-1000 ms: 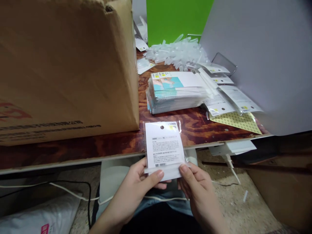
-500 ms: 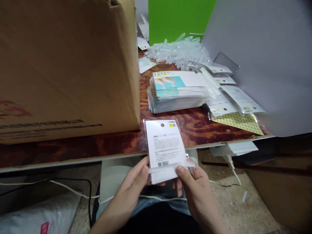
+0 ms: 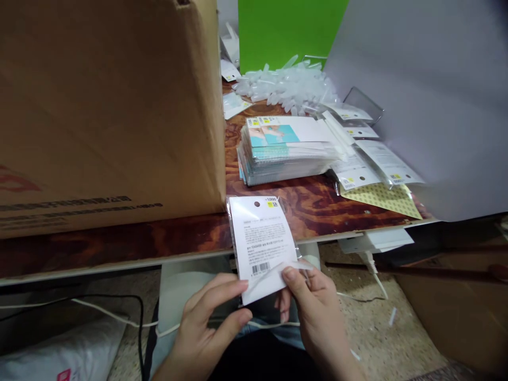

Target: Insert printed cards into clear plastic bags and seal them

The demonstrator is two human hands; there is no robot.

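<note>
A clear plastic packet with a white printed card is held upright-leaning above my lap, its back text and barcode facing me. My right hand grips its lower right corner, thumb on the front and fingers behind. Across the lower part runs the packet's pale flap, folded over the card and slanting. My left hand is at the lower left corner with index finger and thumb spread apart; the index fingertip touches the packet's edge near the flap.
A large cardboard box blocks the table's left side. Behind the packet, a stack of packets stands on the wooden table. More packets lie right, by a grey panel. Translucent plastic pieces are heaped at the back.
My left thumb has come off the packet and the left fingers have spread. The flap's left end now sits lower, so it slants. The view has shifted slightly.
</note>
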